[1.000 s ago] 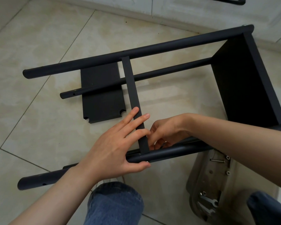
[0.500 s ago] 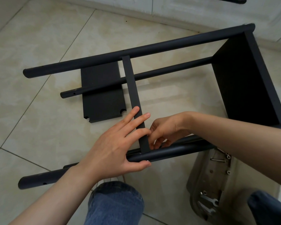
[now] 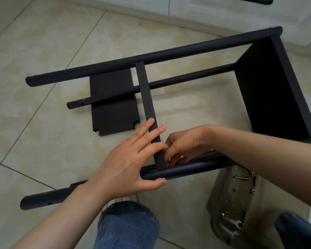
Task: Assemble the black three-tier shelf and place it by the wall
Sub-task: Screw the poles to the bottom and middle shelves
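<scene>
The black shelf frame lies on its side on the tile floor. Its far pole [image 3: 151, 56] and near pole [image 3: 192, 168] join a fitted end shelf [image 3: 269, 90] at the right. A middle shelf board [image 3: 145, 92] stands on edge between the two poles. My left hand [image 3: 126, 164] clamps the joint: the thumb hooks under the near pole by a shiny screw head [image 3: 163, 178], and straight fingers lie on the board's edge. My right hand [image 3: 183, 146] has its fingers curled behind the board at the joint. What they hold is hidden.
A loose shelf panel [image 3: 113, 112] lies flat under the lower back pole [image 3: 115, 95]. A beige tray [image 3: 230, 203] with screws and wrenches [image 3: 232, 223] sits at my right. My jeans knee [image 3: 127, 225] is below the near pole. White cabinets [image 3: 187, 13] run along the back.
Almost nothing has moved. The fingers of my right hand shift slightly at the joint; my left hand keeps the same hold.
</scene>
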Motion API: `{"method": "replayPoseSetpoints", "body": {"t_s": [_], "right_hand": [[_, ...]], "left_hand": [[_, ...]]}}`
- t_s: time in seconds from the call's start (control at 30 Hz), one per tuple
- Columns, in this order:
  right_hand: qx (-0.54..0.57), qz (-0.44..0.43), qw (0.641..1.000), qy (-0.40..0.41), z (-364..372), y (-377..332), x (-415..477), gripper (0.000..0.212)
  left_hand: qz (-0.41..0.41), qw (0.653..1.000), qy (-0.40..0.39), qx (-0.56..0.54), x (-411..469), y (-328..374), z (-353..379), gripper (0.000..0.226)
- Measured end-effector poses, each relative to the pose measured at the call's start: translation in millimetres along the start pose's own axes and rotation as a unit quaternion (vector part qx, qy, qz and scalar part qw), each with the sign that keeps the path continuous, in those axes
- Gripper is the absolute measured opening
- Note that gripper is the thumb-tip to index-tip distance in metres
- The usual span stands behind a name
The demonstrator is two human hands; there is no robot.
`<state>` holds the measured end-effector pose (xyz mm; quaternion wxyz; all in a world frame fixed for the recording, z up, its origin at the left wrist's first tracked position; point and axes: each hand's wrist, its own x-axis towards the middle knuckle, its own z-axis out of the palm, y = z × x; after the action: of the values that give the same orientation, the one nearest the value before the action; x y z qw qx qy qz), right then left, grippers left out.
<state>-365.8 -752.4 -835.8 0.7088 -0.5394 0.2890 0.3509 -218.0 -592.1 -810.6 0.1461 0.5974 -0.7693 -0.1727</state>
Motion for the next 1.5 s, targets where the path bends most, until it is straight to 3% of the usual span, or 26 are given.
{"method": "replayPoseSetpoints", "body": {"t_s": [0.17, 0.43, 0.6, 0.87, 1.17, 1.27, 1.37, 1.5], "right_hand": [[0.017, -0.018, 1.000, -0.013, -0.5, 4.6, -0.6, 0.021], [-0.008, -0.027, 0.999, 0.018, 5.5, 1.0, -0.6, 0.015], [0.025, -0.037, 0.999, -0.003, 3.5, 5.7, -2.2, 0.017], [-0.022, -0.037, 0.999, 0.008, 6.8, 3.3, -3.8, 0.018], [-0.043, -0.044, 0.996, 0.067, 4.1, -1.6, -26.6, 0.013], [-0.127, -0.025, 0.985, 0.115, 7.3, -1.6, -48.1, 0.017], [-0.278, -0.014, 0.941, 0.190, 18.6, 2.2, -69.7, 0.022], [-0.357, -0.017, 0.899, 0.254, 40.1, 12.1, -91.7, 0.026]], "left_hand": [[0.002, 1.000, 0.003, -0.001, 0.2, -0.3, 0.4, 0.068], [0.001, 1.000, 0.005, -0.005, 0.5, -1.5, 0.7, 0.070], [0.003, 1.000, 0.007, -0.005, 0.5, -1.5, 1.0, 0.070], [0.004, 1.000, 0.009, -0.009, 0.2, -1.2, 0.7, 0.070], [-0.005, 1.000, -0.002, -0.016, 0.0, 1.6, -2.9, 0.070], [-0.019, 1.000, -0.022, 0.002, -1.1, 4.9, -6.0, 0.074], [-0.048, 0.997, -0.048, 0.023, -4.0, 12.6, -8.9, 0.077], [-0.101, 0.991, -0.083, 0.015, -5.8, 26.0, -13.9, 0.078]]}}
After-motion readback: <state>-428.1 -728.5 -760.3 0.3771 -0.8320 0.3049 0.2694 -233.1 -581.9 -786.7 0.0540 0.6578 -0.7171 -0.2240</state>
